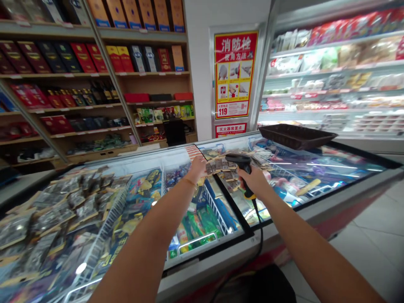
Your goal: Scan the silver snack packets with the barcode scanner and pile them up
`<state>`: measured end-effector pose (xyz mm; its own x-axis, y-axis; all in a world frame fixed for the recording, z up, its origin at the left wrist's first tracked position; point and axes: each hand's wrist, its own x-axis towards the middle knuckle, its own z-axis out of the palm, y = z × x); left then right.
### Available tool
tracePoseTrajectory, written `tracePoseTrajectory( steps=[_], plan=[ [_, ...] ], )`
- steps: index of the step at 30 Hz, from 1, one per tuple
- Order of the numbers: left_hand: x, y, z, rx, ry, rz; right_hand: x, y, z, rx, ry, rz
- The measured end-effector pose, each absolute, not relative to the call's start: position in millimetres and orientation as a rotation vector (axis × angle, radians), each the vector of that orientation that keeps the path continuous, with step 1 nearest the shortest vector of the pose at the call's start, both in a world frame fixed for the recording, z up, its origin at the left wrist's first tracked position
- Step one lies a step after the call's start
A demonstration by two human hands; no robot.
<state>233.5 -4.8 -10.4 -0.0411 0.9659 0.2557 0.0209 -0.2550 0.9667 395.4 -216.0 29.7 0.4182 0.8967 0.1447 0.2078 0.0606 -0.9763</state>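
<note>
My right hand [257,182] is wrapped round the grip of a black barcode scanner [239,160], whose head points left over the freezer's glass top. A dark cable [260,235] hangs from the scanner's yellow-edged base. Stretched forward, my left hand [198,166] has its fingers closed at the left edge of a small clear packet [214,166] with dark contents, in front of the scanner. The fingertips are partly hidden. More such packets [232,176] lie on the glass beneath and behind the scanner.
Many similar packets [75,198] are spread over the left glass. A dark plastic tray [296,135] rests at the freezer's back right. Frozen goods and wire baskets [216,206] show through the glass. Shelves [151,75] stand behind, with a lit chiller [334,71] at right.
</note>
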Motion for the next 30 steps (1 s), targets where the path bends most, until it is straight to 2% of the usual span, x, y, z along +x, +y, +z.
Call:
tracePoseTrajectory(
  steps=[5,10,14,19,24,30],
  plan=[
    [126.9,-16.6,-9.8,1.444,1.497,1.339,330.7,-197.6,34.9,-1.360,-1.133,0.816],
    [16.8,-28.4,-15.8,1.830,2.167,1.007,260.8,-173.5,32.5,-1.246,-1.202,0.957],
    [-42.9,-34.5,-27.2,1.963,2.395,0.907,218.6,-163.3,22.2,-1.234,-1.206,1.020],
    [-49.0,-41.7,-36.1,1.929,2.433,0.807,213.3,-167.6,2.2,-1.290,-1.296,1.043],
    [-18.2,-49.4,-28.6,2.057,2.288,0.905,231.5,-170.6,-6.4,-1.296,-1.276,1.040],
    [-14.1,-47.9,-30.1,1.850,2.418,1.021,231.5,-171.2,-4.3,-1.272,-1.249,1.040]
  ],
)
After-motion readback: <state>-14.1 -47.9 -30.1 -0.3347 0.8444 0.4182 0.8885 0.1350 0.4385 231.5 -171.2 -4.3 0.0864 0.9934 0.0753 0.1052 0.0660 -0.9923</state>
